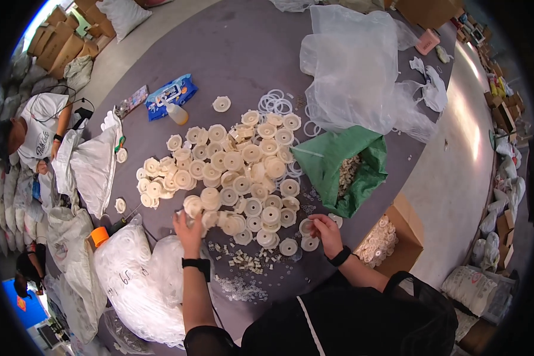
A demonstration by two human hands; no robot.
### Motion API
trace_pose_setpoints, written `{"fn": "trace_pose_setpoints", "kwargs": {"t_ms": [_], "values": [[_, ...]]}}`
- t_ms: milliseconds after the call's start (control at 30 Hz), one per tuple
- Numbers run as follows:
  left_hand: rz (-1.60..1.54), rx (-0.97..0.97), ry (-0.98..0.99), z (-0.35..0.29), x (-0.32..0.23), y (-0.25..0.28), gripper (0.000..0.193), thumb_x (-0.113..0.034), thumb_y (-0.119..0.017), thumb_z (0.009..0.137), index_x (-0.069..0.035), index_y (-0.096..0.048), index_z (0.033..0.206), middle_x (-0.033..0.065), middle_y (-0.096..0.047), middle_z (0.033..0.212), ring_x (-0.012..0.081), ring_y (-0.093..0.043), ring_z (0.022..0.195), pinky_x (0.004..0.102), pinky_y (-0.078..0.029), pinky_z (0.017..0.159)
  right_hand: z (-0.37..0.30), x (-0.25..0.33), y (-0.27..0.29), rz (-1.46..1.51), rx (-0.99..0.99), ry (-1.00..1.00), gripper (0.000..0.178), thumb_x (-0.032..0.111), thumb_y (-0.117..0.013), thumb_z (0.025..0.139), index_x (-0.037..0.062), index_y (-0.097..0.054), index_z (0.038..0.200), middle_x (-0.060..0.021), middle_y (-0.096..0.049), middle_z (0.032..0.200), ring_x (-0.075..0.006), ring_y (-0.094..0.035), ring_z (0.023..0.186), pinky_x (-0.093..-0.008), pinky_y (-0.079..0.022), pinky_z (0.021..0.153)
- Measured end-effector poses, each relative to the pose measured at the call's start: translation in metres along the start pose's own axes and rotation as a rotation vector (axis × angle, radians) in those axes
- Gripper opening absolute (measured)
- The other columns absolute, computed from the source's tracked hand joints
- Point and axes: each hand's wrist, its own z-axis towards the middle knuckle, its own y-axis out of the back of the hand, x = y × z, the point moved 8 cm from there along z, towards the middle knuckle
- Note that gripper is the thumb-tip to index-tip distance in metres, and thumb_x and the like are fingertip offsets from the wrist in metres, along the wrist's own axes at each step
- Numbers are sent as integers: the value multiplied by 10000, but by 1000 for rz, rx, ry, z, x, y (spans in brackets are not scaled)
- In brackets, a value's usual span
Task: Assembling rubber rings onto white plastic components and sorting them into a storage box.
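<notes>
A broad pile of cream round plastic parts (231, 160), disc-shaped with raised hubs, covers the middle of the grey table. At the pile's near left edge, my left hand (188, 234) has its fingers curled round a cream plastic disc (192, 205). My right hand (327, 233) pinches the edge of another pale disc (305, 226) at the pile's near right. Between my hands lie many small cream pieces (249, 260), with small clear plastic bits (240, 289) closer to me. White rings (276, 102) lie behind the pile.
A green sack (371, 157) of small parts stands right, near a cardboard box (410, 234) of cream parts. Full plastic bags (127, 273) crowd my left arm. Beyond the pile are a blue wipes pack (171, 95), a bottle (177, 114) and clear sheeting (350, 65). Another person (41, 127) works left.
</notes>
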Motion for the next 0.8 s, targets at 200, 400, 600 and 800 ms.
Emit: {"fn": "trace_pose_setpoints", "kwargs": {"t_ms": [200, 400, 600, 800], "values": [[-196, 51, 10, -21, -28, 14, 443, -211, -628, 694, 9, -469, 1043, 240, -249, 1264, 348, -242, 1190, 380, -216, 962, 46, 37, -69, -186, 104, 273, 202, 117, -472, 814, 18, -528, 981, -60, -575, 827, -158, -548, 753, -260, -413, 710], [-136, 143, -56, 4, -75, -4, 536, -153, -629, 694, -41, -393, 1161, 234, -276, 1241, 360, -246, 1183, 403, -247, 943, 76, 81, -131, -1038, -16, 809, 431, 153, -556, 691, 91, -485, 1112, -183, -403, 1158, -364, -305, 1125, -410, -260, 937], [-35, 71, -167, -27, -91, 1, 529, -91, -584, 696, -60, -384, 1185, 213, -392, 1139, 336, -373, 1070, 381, -290, 905, 64, 71, -136, -1112, 35, 772, 486, 167, -567, 677, 108, -457, 1147, -169, -361, 1190, -357, -299, 1110, -421, -273, 926], [-28, 312, -88, -77, -93, -18, 473, -97, -540, 703, -74, -420, 1160, 207, -366, 1165, 356, -355, 1073, 414, -286, 899, 32, 48, -128, -1157, 144, 727, 359, 137, -555, 679, 96, -526, 1035, -119, -437, 1116, -308, -383, 1040, -400, -313, 878]]}}
